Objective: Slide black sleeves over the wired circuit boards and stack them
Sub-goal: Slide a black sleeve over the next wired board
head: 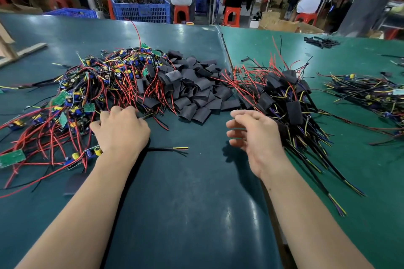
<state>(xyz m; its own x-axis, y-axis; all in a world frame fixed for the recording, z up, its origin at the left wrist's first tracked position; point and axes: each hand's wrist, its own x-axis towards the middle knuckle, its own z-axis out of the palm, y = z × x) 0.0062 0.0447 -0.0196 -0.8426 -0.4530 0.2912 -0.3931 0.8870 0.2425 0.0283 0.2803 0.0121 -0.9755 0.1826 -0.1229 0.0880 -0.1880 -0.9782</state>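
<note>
Sleeves (192,87), black and flattened, lying heaped at mid-table on the dark green mat (185,192), just right of a tangled pile of bare wired circuit boards (87,94) with red, black and yellow leads. Sleeved boards (284,102) stacking up in a bundle to the right of the heap, across the seam onto the lighter green mat (360,159), wire tails fanning toward the near edge. Left hand (121,129) resting palm down at the near edge of the bare-board pile, fingers curling into the wires, though whether actually grasping one cannot be told. Right hand (253,135) hovering above the mat beside the sleeved bundle, fingers loosely bent and spread, holding nothing. Loose black cable (168,149) with a yellow and red tip lying on the mat between the two hands. Further pile of wired boards (367,96) sitting well apart at far right. Blue crates (142,10) and orange stools (181,13) standing beyond the table, with several people sitting at benches.
</note>
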